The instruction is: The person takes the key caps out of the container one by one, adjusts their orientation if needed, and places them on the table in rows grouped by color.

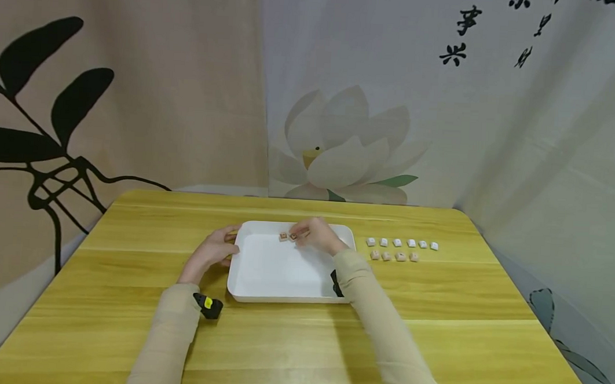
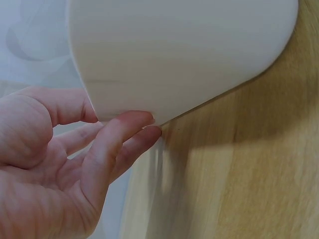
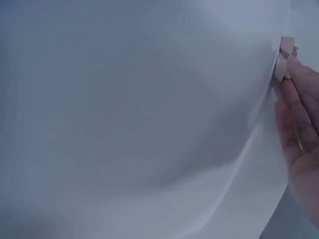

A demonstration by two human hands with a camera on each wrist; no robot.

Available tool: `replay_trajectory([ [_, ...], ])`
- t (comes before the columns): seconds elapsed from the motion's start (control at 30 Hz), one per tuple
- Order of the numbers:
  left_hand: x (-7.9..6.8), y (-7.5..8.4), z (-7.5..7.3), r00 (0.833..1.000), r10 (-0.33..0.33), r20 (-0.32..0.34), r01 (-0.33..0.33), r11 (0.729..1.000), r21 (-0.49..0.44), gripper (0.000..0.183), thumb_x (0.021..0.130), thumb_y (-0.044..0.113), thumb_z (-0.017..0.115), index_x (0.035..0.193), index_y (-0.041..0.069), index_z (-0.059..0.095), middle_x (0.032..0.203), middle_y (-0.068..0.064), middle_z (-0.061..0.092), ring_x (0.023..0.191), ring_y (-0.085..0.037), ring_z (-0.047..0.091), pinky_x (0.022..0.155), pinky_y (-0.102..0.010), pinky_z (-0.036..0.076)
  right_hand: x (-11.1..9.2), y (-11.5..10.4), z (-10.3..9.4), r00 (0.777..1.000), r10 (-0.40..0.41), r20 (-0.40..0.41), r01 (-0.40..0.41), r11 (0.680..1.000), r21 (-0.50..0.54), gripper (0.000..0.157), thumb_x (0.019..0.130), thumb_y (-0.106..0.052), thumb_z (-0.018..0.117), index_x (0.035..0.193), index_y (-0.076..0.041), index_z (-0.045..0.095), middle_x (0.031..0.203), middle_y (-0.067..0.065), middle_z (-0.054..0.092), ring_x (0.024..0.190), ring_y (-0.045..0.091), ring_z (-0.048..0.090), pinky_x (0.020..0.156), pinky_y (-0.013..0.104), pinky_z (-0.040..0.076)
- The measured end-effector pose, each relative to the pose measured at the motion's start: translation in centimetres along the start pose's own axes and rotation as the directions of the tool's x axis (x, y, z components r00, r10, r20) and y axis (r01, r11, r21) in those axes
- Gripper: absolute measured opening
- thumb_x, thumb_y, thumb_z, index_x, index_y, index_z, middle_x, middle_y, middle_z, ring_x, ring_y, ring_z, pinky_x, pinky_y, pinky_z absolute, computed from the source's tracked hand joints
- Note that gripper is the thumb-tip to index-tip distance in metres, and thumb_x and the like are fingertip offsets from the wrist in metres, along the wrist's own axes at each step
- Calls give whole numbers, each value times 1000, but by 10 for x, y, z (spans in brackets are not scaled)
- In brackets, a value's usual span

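Observation:
A white tray lies on the wooden table, with two small brown keycaps near its far edge. My left hand is at the tray's left side; in the left wrist view its thumb and fingers grip the tray's rim. Over the far part of the tray, my right hand pinches the right-hand keycap between thumb and fingertips. The other keycap sits just left of it. In the right wrist view the held keycap is partly covered by fingers, and its neighbour stands close by.
To the right of the tray, a row of several white keycaps lies on the table. A second row of several beige keycaps lies in front of it. Printed curtains hang behind the table.

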State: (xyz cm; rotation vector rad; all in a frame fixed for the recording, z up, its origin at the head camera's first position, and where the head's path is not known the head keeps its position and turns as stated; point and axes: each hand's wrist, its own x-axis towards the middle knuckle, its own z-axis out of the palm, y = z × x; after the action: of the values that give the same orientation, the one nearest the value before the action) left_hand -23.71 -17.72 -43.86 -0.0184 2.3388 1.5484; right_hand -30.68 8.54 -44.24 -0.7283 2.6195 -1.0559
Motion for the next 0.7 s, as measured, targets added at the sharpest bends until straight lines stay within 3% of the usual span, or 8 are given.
replay_trajectory([
  [0.3, 0, 1, 0, 1000, 1, 0, -1, 1000, 7, 71, 88, -1, 47, 152, 6, 17, 150, -28, 30, 103, -28, 59, 66, -28, 55, -2, -5, 3, 998, -55, 29, 58, 993, -106, 18, 77, 3, 72, 93, -4, 74, 99, 8, 73, 84, 15, 63, 75, 21, 53],
  [0.53, -1, 1, 1, 1000, -1, 4, 1, 1000, 7, 71, 89, -1, 47, 152, 5, 16, 150, -28, 30, 105, -28, 59, 66, -28, 55, -4, -3, -2, 999, -19, 49, 22, 999, -49, 25, 77, 1, 73, 101, -5, 73, 103, 8, 71, 89, 15, 62, 79, 23, 53],
  [0.7, 0, 1, 1, 1000, 2, 1, -2, 1000, 10, 71, 89, -1, 47, 152, 5, 16, 150, -28, 30, 108, -31, 58, 69, -30, 56, -8, -1, -15, 998, -52, 42, 53, 998, -21, 29, 79, 1, 72, 107, -4, 71, 106, 11, 70, 93, 20, 62, 81, 27, 54],
])
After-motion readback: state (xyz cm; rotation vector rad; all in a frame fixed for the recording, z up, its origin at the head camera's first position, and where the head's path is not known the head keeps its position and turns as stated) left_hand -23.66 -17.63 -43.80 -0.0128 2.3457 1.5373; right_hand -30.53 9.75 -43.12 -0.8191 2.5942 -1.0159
